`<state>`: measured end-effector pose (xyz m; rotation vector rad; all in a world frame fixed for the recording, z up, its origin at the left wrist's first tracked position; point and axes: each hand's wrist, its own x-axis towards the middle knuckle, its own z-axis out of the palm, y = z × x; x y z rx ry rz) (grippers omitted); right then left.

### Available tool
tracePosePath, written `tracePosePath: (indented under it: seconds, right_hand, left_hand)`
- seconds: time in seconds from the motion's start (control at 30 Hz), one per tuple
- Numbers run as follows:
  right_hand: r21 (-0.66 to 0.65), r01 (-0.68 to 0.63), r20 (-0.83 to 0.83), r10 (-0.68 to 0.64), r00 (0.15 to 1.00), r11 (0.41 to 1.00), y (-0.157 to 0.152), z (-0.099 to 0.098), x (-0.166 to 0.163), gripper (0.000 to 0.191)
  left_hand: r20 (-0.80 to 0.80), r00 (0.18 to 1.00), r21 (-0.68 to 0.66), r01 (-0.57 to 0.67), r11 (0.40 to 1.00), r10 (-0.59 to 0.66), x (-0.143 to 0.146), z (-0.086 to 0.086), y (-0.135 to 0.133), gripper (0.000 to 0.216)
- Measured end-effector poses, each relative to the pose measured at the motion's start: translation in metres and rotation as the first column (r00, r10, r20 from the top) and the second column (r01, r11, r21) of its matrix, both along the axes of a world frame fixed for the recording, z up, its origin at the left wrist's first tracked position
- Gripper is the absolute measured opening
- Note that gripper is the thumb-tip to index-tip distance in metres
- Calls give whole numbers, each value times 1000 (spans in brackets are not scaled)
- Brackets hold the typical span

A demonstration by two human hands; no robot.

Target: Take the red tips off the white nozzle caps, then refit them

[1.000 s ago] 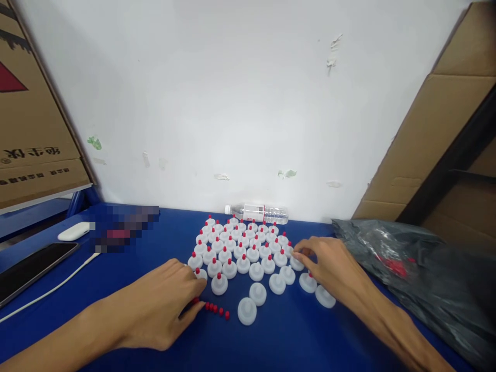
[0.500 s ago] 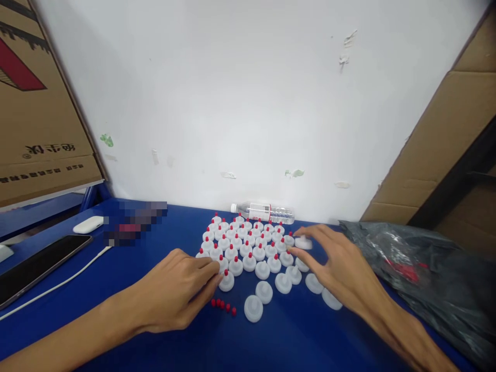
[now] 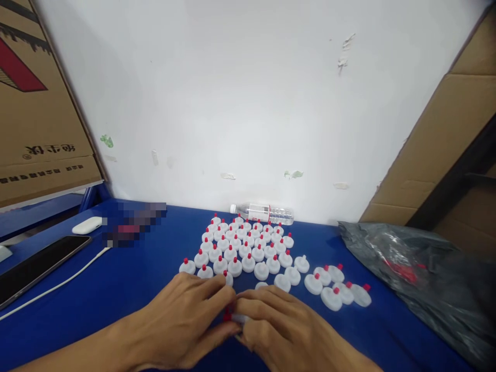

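My left hand (image 3: 186, 312) and my right hand (image 3: 284, 325) meet at the front of the group of lids. Between the left thumb and index finger a small red tip cap (image 3: 227, 315) shows. My right hand's fingers curl round a white plastic nozzle lid (image 3: 241, 319), mostly hidden by them, its nozzle end pointing at the red cap. Just beyond stand rows of white nozzle lids (image 3: 234, 268), most with red tips. Some lids near my right hand, such as one lid (image 3: 282, 283), have bare nozzles. The loose red caps seen earlier are hidden behind my hands.
A clear water bottle (image 3: 261, 213) lies along the wall. Several red-tipped lids (image 3: 331, 298) sit apart at the right, near a dark plastic bag (image 3: 418, 289). At the left lie a phone (image 3: 42, 266), a white case (image 3: 87, 225) and a white cable (image 3: 64, 280).
My right hand has come from the far right side of the lids to the front, beside my left hand. My left hand has shifted slightly right and nearer, and a red cap shows in it.
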<state>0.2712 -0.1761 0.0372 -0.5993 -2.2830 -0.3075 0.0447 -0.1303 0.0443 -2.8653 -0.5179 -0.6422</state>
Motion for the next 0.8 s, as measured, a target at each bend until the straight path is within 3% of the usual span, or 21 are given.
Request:
tracePosePath:
  seconds: [0.13,0.3,0.4,0.47,0.53,0.6,0.8]
  right_hand:
    - [51,10,38,-12,999,999,1,1,-3,18]
    - [227,53,126,-83,989,972,10,14,24,16]
    - [100,295,24,-299,954,950,23,19,65,22]
    - [-48,481,-16,-482,876,875,33,19,90,15]
    - [-169,584,35,-587,809,794,41,16,105,19]
    - [-232,614,120,-604,787,754,46,10,110,25]
    - [-292,558,214,-515,830,777,47,6,103,36]
  left_hand:
    - [-3,996,-40,85,996,-85,-1,-4,0,22]
    - [84,996,-297,57,953,-33,-7,0,7,24]
    - [123,992,-336,2,942,42,-10,5,14,33]
    - [64,997,-286,-28,958,48,-8,6,16,31]
    - [-6,996,-256,-83,963,84,-5,5,16,23]
    - [-42,990,-268,-138,953,131,-2,3,15,13]
    - [-92,986,-276,-161,947,141,-1,-1,13,15]
